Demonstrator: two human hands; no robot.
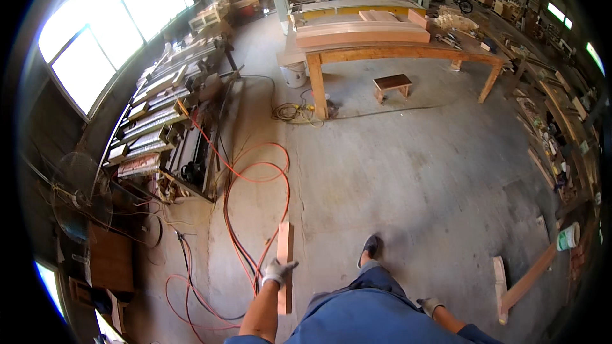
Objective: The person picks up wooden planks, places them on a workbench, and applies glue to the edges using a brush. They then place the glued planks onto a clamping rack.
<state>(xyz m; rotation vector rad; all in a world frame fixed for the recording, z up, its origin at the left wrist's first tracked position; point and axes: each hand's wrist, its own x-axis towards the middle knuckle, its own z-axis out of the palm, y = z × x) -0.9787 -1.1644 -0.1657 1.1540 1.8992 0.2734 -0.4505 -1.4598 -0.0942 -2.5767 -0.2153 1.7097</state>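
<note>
My left hand (pixel 278 272), in a light work glove, is closed around the middle of a reddish wooden plank (pixel 285 293). The plank is carried low at my left side, its length pointing ahead. Beneath and left of it, red hoses (pixel 287 181) lie in loops on the concrete floor. On the other side of my body hangs my right hand (pixel 431 306), gloved too; its fingers look loosely apart, and nothing shows in them. Part of that hand blurs into the dark edge of my clothing. One of my shoes (pixel 368 248) is forward on the floor.
A wooden workbench (pixel 395 52) bearing thick timber (pixel 363 35) stands ahead, with a small stool (pixel 393 83) under it and a white bucket (pixel 294 74) beside it. Metal racks (pixel 146 118) line the left. At right are propped boards (pixel 529 277) and a green-and-white tub (pixel 568 237).
</note>
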